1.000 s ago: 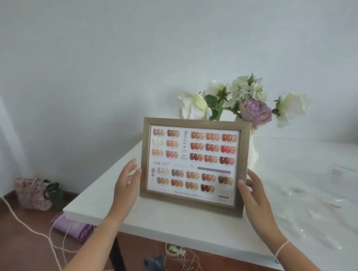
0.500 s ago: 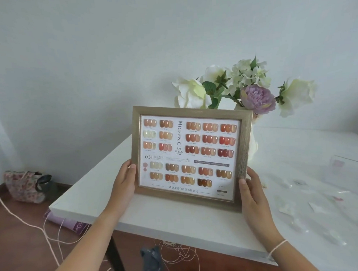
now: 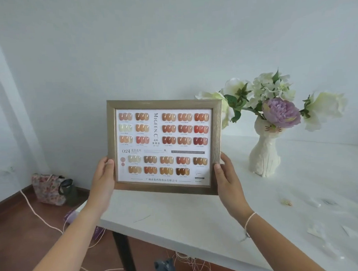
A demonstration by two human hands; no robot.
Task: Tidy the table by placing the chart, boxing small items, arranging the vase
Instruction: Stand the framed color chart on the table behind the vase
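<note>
Hands, left hand [image 3: 103, 178] and right hand [image 3: 226, 177], both clamped on the framed nail colour chart [image 3: 164, 146], held upright, long axis sideways, above the counter [image 3: 197, 222] edge

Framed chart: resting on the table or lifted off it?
Lifted. The framed chart is upright, gripped at its lower sides by the left hand and right hand; white table shows below its bottom edge.

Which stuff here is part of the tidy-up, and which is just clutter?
Job:
- framed chart, held in left hand and right hand
- cat vase with flowers
- small scraps on the table

Lying about:
- floral bag on floor
- cords
</note>
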